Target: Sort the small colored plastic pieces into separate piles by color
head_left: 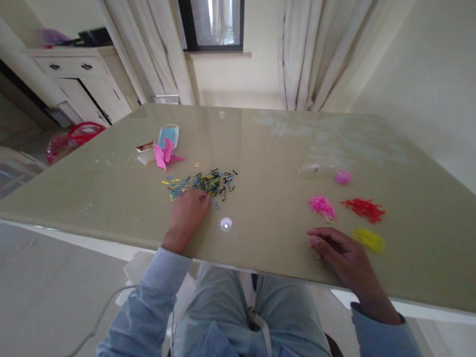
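The head view is showing the left hand [189,212] bending its fingers at the near side of the mixed pile [209,182] of tiny bits on the left, maybe picking some out, but I cannot tell if it is gripping any. On the right, the right hand [342,251] is curling half closed beside the yellow pile [369,240], nearer than the pink pile [322,207] and red pile [364,210], and I cannot tell if it is holding anything. The next move is probably calling for a gentle pinch.

free gap left of pink pile [322,208]
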The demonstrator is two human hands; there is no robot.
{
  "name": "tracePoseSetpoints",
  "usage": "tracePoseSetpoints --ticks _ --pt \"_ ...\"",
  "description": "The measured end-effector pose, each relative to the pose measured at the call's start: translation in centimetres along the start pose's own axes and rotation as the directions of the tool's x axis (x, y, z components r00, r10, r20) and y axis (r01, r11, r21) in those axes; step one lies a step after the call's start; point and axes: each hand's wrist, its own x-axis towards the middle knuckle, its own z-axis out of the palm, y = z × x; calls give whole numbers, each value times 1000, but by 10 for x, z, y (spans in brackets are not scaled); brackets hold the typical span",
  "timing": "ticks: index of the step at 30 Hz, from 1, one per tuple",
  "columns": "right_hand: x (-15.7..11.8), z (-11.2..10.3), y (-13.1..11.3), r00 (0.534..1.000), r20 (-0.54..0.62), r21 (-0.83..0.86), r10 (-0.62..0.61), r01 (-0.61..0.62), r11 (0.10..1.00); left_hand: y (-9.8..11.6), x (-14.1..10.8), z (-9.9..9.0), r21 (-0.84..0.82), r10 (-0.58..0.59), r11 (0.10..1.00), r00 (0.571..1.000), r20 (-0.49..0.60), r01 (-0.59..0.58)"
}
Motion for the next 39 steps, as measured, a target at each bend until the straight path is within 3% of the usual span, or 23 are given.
tracePoseSetpoints --ticks 5,14,18,30,39 --pt "0 -1 4 1000 0 -3 -8 8 1000 0 3 -1 19 12 1000 1000 -9 -12" --pt "0 0 3 1000 13 -10 -23 23 1000 -7 -5 -4 -174 9 984 986 -166 -38" --pt "-1 0 1 1000 6 -12 -19 19 1000 -4 -9 -10 -268 -22 963 985 -173 -25" --pt "0 0 -1 1000 17 0 6 -6 1000 1 -4 -8 -339 -112 940 980 -162 51" --pt "0 0 1 1000 27 14 -4 3 1000 -6 -3 -7 -181 -39 984 984 -175 7"
